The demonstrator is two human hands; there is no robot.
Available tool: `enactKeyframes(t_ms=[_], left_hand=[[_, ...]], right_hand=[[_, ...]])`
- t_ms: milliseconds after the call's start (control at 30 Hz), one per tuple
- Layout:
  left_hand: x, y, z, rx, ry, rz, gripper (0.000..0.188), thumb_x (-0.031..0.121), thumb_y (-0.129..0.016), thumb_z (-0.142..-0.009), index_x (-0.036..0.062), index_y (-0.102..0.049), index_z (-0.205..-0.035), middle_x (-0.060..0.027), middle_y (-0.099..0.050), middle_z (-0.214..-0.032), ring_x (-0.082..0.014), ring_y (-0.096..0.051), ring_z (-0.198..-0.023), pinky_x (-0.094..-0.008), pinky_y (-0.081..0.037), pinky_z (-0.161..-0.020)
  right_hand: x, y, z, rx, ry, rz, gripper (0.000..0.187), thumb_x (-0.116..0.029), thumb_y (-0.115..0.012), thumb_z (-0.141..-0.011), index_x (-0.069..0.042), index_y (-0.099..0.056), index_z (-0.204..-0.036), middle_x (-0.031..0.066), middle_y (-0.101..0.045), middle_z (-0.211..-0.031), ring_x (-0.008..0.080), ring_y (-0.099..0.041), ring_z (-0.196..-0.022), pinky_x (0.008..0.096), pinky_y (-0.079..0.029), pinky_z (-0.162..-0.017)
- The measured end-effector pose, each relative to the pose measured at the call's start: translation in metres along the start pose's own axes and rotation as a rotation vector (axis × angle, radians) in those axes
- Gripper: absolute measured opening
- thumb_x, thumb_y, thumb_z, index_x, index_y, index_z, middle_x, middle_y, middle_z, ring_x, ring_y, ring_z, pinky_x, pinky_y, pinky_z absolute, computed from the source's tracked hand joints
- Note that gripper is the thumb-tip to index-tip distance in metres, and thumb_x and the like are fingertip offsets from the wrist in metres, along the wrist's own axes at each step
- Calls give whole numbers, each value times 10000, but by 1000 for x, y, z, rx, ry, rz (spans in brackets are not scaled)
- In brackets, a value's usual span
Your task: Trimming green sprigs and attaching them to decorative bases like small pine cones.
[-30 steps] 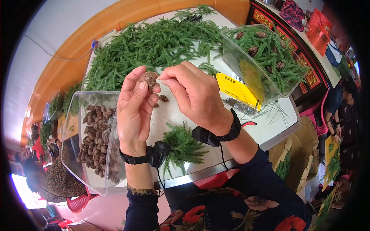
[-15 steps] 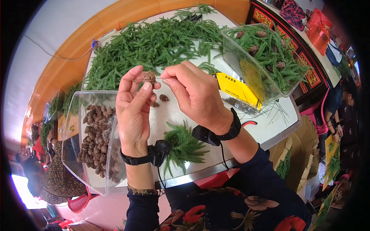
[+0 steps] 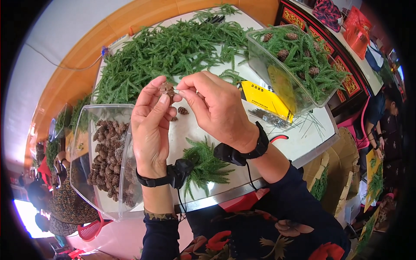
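My left hand pinches a small brown pine cone between thumb and fingers above the table. Close beside it, my right hand is closed in a pinch on a thin wire at the cone's right side; how the wire meets the cone is too small to make out. Under the hands, a loose pine cone lies on the white tabletop, with another partly hidden by my left fingers. A bunch of green artificial pine sprigs lies near the table's front edge, by my wrists.
A clear bin of pine cones stands at the left. Loose green sprigs are heaped at the back. Another clear bin holds sprigs with cones. Nearby are a yellow package, loose thin wires and a red-handled tool.
My right hand has shifted slightly left, toward the pine cone. The cone has tilted a little in my left fingers. My grip on both cone and wire continues.
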State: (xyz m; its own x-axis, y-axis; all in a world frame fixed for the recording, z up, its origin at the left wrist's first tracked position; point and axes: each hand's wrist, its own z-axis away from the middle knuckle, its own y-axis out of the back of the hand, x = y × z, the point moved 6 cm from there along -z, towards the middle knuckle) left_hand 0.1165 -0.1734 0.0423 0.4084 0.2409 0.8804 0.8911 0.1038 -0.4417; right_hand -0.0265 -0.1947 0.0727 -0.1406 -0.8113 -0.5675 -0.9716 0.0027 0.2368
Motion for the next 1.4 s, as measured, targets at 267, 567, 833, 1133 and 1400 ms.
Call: enactKeyframes(t_ms=[267, 567, 833, 1133, 1400], left_hand=[[-5, -2, -2, -69, 47, 140, 365, 14, -530, -930, -25, -463, -1286, -113, -611, -1088, -167, -632, -915, -213, -508, -673], [-5, 5, -1, -57, 12, 133, 360, 58, -509, -959, -12, -436, -1305, -134, -601, -1113, -168, -630, -901, -223, -509, -674], [-10, -1, -1, -126, 97, 258, 346, 72, -485, -975, -7, -430, -1307, -130, -601, -1107, -166, -627, -887, -237, -510, -694], [-7, 2, -2, -52, 30, 160, 342, 32, -515, -949, -3, -456, -1285, -105, -605, -1089, -160, -622, -897, -227, -494, -703], [-4, 1, -1, -3, 11, 99, 361, 16, -566, -917, -21, -492, -1269, -85, -609, -1064, -147, -619, -894, -214, -473, -672]], right_hand=[[2, 0, 0, -41, 30, 37, 96, 44, -596, -842, -3, -586, -924, 96, -606, -791, 212, -643, -678, 278, -480, -556], [0, 2, 0, -18, 44, 66, 95, 36, -602, -832, -9, -591, -915, 106, -595, -790, 242, -597, -635, 305, -466, -546], [2, 2, -1, 2, 28, 46, 97, 39, -601, -832, -7, -593, -916, 103, -599, -794, 235, -598, -636, 298, -466, -546], [3, 3, 0, 32, 40, 61, 93, 40, -600, -833, -5, -593, -914, 101, -602, -794, 234, -599, -643, 300, -469, -557], [5, 0, 0, -5, 34, 30, 93, 37, -601, -835, -6, -591, -917, 103, -603, -792, 236, -605, -649, 305, -471, -560]])
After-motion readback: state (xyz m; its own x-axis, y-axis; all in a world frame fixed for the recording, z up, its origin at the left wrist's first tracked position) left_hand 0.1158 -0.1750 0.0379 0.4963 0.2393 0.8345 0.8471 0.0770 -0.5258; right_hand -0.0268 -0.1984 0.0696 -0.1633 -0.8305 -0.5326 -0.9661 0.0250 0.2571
